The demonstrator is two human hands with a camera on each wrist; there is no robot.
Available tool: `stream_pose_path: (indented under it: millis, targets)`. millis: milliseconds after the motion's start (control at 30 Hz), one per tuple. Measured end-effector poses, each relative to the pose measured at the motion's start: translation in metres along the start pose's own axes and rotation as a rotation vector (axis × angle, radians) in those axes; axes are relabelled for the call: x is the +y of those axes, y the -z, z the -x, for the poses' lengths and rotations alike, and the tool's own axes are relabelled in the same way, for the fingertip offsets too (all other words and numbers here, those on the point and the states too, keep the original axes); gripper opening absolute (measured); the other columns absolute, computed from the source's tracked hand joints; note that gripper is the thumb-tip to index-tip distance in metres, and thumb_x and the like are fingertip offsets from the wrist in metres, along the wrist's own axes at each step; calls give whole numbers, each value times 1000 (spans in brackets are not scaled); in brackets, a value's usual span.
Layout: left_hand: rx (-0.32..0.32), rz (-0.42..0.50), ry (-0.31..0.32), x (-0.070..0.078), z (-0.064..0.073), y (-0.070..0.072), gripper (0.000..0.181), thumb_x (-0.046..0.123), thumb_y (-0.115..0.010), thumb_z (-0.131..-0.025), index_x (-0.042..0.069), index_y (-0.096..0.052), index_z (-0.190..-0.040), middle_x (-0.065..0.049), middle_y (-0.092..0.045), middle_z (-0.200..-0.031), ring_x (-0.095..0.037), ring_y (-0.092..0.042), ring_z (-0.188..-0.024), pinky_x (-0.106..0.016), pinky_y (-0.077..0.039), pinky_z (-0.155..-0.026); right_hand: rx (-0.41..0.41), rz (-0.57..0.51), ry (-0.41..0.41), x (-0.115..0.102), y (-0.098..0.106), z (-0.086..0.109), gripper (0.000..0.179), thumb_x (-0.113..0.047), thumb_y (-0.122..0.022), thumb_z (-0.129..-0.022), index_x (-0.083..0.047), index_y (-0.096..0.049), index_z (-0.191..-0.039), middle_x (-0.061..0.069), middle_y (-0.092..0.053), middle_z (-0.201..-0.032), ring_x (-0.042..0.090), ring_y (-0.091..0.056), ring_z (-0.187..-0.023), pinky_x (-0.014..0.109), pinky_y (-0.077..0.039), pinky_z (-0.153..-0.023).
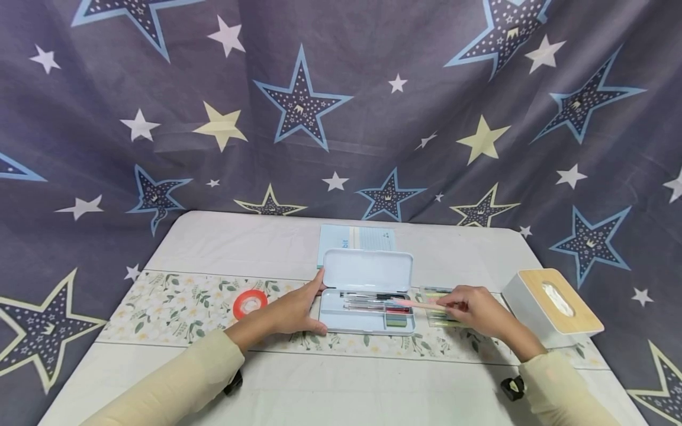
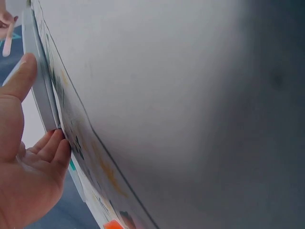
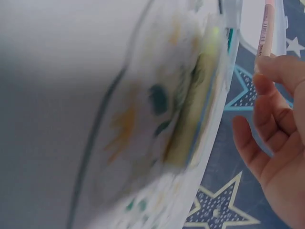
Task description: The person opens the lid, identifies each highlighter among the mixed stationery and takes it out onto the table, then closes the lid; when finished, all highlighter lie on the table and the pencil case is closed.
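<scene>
A light blue pencil case (image 1: pixel 367 269) lies with its lid raised; several pens (image 1: pixel 364 302) and a green block (image 1: pixel 396 320), maybe an eraser, are inside. My left hand (image 1: pixel 295 309) holds the case's left end, thumb (image 2: pixel 24 76) at the front edge and fingertips at the back. Between thumb and forefinger, my right hand (image 1: pixel 476 305) pinches a pink highlighter pen (image 3: pixel 267 28), its far end above the case's right side. Under that hand lies a clear plastic pack (image 1: pixel 438 322) of coloured pens, partly covered by the hand.
Behind the case is a blue notebook (image 1: pixel 380 238). A red tape roll (image 1: pixel 240 306) lies left of my left hand. At the right stands a white tissue box (image 1: pixel 578 307) with a wooden top. A floral runner (image 1: pixel 165 302) crosses the white table, with a star-patterned curtain (image 1: pixel 373 136) behind.
</scene>
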State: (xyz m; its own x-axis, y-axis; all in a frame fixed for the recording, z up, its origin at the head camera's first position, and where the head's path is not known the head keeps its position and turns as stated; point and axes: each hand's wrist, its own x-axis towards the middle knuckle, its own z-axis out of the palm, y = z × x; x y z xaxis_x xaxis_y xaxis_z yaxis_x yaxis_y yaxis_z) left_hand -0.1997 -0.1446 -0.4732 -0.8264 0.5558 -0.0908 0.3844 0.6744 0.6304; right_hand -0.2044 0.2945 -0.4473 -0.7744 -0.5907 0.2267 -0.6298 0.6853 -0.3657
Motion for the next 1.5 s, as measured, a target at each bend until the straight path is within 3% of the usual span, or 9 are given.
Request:
stream_pose_path:
  millis: [233, 700, 1000, 1500]
  targets:
    - [3, -6, 6, 0, 0, -1, 138, 50, -87, -76, 6, 11, -163, -10, -43, -159, -26, -39, -149, -47, -34, -120, 63, -7, -2, 17, 2, 22, 24, 0, -79, -84, -18, -81, -100, -13, -68, -82, -9, -43, -62, 19, -42, -53]
    - [1, -12, 13, -2, 0, -3, 137, 49, -87, -77, 6, 10, -163, -9, -45, -157, -26, -40, -148, -47, -34, -121, 25, -10, -83, 27, 11, 49, 19, -3, -80, -84, -15, -82, -99, -4, -73, -84, -9, -48, -65, 20, -44, -53]
    - [2, -21, 13, -1, -1, -2, 137, 49, -87, -76, 6, 10, -163, -9, -44, -157, -26, -39, -149, -47, -34, -121, 8, 18, -150, 29, 11, 59, 20, -6, -83, -82, -22, -82, -95, -15, -69, -81, -9, -44, -64, 19, -41, -53]
    - [0, -27, 17, -2, -2, -2, 138, 50, -87, -76, 6, 10, -163, -10, -44, -158, -27, -39, -150, -47, -33, -121, 13, 47, -107, 40, 10, 67, 20, -5, -84, -79, -21, -82, -91, -13, -70, -80, -11, -45, -64, 19, -41, -53]
